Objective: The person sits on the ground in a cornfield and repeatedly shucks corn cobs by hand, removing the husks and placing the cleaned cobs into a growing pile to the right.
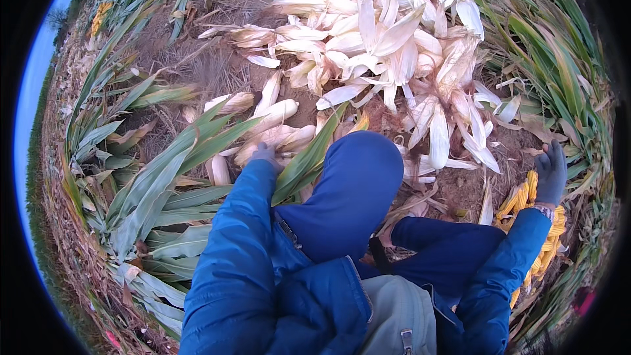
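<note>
My left hand, in a grey glove, reaches in front of my knee to an ear of corn in its pale husk. Its fingertips lie against the husk; the sleeve and the angle hide whether they grip it. More unhusked ears lie just beyond. Far out on the right, my right hand, also gloved, is over the edge of a pile of bare yellow corn cobs. Its fingers are spread a little and no cob shows in them. My right forearm covers part of that pile.
A large heap of empty pale husks with brown silk covers the ground ahead. Cut green corn stalks lie on the left, some against my knee. More leafy stalks line the right. Another patch of yellow cobs is at far left.
</note>
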{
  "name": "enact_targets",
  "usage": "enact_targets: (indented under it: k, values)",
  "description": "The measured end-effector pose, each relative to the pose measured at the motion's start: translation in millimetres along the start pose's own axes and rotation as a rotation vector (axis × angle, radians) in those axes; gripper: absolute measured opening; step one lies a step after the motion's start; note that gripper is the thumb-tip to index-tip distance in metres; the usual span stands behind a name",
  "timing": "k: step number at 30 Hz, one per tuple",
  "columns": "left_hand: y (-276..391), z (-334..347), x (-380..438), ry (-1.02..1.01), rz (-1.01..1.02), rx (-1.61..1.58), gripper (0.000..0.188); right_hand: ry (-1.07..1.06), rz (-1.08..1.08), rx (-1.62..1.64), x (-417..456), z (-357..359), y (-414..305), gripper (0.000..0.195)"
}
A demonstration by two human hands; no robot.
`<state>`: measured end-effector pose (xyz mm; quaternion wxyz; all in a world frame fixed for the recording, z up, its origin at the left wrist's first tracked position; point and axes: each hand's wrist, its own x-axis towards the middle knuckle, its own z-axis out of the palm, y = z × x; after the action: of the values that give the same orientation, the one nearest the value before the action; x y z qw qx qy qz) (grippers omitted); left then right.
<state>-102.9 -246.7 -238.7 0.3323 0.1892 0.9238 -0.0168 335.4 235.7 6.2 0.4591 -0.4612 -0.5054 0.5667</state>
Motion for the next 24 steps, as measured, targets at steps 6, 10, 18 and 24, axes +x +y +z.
enact_targets:
  k: [6,10,18,24]
  values:
    - [-7.0,3.9,-30.3,0.024,-0.006,0.194,0.079,-0.013,0.001,-0.137,-12.1,18.4,-6.6,0.036]
    - [-17.7,1.1,-25.6,-0.237,-0.17,0.052,0.082,-0.026,-0.009,-0.169,-13.1,25.0,-4.4,0.036]
    - [-35.1,16.1,-42.4,-0.075,-0.225,-0.334,0.084,-0.076,0.014,-0.151,-3.9,25.4,1.4,0.035]
    - [-42.0,-28.5,-61.7,0.009,-0.068,-0.099,0.081,-0.088,0.028,-0.203,-19.0,57.9,-0.9,0.032]
